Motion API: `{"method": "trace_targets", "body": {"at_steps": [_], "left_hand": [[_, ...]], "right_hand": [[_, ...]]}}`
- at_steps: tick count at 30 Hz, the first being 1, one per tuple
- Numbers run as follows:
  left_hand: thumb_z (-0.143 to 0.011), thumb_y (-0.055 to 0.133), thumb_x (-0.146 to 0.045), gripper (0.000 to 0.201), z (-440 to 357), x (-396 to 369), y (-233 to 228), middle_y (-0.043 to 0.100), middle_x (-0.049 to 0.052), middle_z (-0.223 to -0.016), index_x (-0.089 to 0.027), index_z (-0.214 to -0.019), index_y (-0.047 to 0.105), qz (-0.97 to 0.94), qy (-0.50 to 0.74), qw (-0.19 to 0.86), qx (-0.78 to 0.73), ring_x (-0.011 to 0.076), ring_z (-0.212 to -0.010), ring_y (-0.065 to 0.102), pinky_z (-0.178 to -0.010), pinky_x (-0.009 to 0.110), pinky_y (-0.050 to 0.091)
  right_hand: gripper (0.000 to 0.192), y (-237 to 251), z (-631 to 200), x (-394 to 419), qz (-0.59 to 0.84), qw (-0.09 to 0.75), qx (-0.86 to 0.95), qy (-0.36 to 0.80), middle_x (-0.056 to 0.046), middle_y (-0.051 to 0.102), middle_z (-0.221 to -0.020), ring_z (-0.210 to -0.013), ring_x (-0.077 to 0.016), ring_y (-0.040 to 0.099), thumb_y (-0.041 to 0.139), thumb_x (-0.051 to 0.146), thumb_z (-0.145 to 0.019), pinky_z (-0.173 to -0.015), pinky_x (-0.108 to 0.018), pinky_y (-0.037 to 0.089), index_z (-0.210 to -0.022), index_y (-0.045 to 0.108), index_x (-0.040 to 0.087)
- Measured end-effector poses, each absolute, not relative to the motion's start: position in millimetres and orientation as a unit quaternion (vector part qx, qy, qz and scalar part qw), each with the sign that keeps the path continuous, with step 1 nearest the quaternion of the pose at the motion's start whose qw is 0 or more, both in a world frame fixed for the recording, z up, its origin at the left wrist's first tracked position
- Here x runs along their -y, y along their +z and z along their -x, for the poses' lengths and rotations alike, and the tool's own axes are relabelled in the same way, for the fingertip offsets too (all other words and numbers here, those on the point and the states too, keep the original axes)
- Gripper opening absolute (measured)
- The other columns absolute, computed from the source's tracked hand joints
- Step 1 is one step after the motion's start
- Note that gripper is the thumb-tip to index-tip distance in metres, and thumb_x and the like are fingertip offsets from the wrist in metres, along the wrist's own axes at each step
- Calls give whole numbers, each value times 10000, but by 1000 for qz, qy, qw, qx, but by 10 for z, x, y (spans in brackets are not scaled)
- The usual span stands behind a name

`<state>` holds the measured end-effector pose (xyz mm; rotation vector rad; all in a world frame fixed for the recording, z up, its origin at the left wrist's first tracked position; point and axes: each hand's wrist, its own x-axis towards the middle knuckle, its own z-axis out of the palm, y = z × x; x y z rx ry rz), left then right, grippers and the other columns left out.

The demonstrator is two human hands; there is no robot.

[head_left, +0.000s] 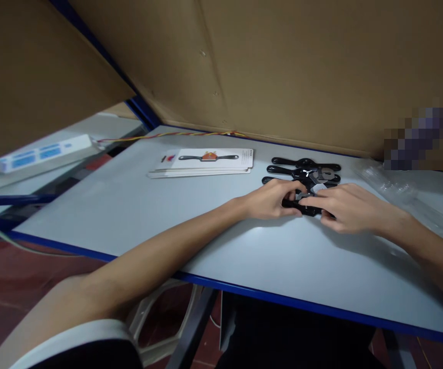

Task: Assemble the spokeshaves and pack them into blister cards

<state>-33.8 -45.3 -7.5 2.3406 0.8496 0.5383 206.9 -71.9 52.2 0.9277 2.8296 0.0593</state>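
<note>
My left hand (273,201) is closed around the left handle of a black spokeshave (310,210), the nearest one on the table. My right hand (346,206) bends its fingers over the middle and right end of that same tool, hiding much of it. Just behind lie more black spokeshaves, the farthest one (306,163) and another (282,170) side by side in a row. Grey metal pieces (325,175) rest on their middles, and a lighter flat piece (318,188) shows by my right fingertips; whether it is held I cannot tell.
A stack of printed cards (209,160) picturing a spokeshave lies left of the tools. Clear plastic packaging (401,189) sits to the right. Twisted wires (175,134) run along the back edge below a brown panel (267,66). A power strip (44,154) is at far left.
</note>
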Motion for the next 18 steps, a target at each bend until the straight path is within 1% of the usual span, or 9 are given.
{"method": "trace_targets", "body": {"at_steps": [5, 7, 10, 12, 14, 16, 18], "left_hand": [[-857, 752, -445, 470, 336, 464, -58, 598, -13, -814, -166, -1223, 655, -879, 197, 287, -327, 159, -737, 557, -713, 297, 401], [-862, 745, -444, 453, 337, 465, -59, 599, -11, -817, -173, -1214, 653, -880, 196, 285, -327, 161, -737, 556, -713, 301, 403], [-866, 744, -433, 447, 337, 460, -65, 597, -11, -816, -173, -1216, 648, -880, 193, 286, -326, 160, -730, 552, -708, 303, 401], [-866, 746, -428, 450, 335, 456, -71, 597, -12, -817, -170, -1221, 648, -882, 194, 284, -323, 159, -733, 554, -709, 302, 401], [-871, 737, -420, 443, 333, 452, -77, 595, -14, -816, -171, -1225, 647, -884, 197, 281, -319, 155, -728, 553, -709, 300, 402], [-874, 725, -407, 429, 332, 452, -79, 591, -16, -813, -172, -1225, 644, -884, 201, 281, -315, 153, -723, 548, -707, 298, 403], [-875, 719, -405, 415, 331, 454, -75, 593, -13, -819, -177, -1213, 639, -883, 202, 285, -315, 155, -730, 549, -707, 298, 402]], "right_hand": [[548, 525, -2073, 723, -311, 85, -946, 29, -54, 744, -901, -600, -167, 529, 531, 191, -888, -564, -315, 165, -1414, 663, 267], [491, 524, -2070, 723, -321, 86, -942, 38, -62, 745, -898, -595, -167, 525, 532, 193, -885, -561, -319, 159, -1351, 681, 233], [357, 524, -2067, 727, -336, 85, -937, 46, -74, 741, -879, -587, -160, 513, 538, 197, -884, -565, -328, 157, -1195, 713, 193], [311, 522, -2066, 733, -328, 85, -940, 35, -70, 738, -867, -591, -156, 509, 538, 193, -883, -569, -327, 164, -1131, 724, 197], [301, 517, -2063, 741, -304, 87, -949, 10, -64, 741, -872, -603, -153, 513, 535, 190, -886, -573, -321, 179, -1108, 736, 213], [334, 513, -2057, 746, -285, 84, -955, -10, -60, 753, -899, -616, -152, 527, 532, 199, -900, -577, -314, 190, -1159, 741, 233], [400, 516, -2053, 746, -286, 79, -955, -5, -56, 759, -899, -609, -155, 534, 534, 221, -916, -574, -311, 189, -1269, 720, 246]]}}
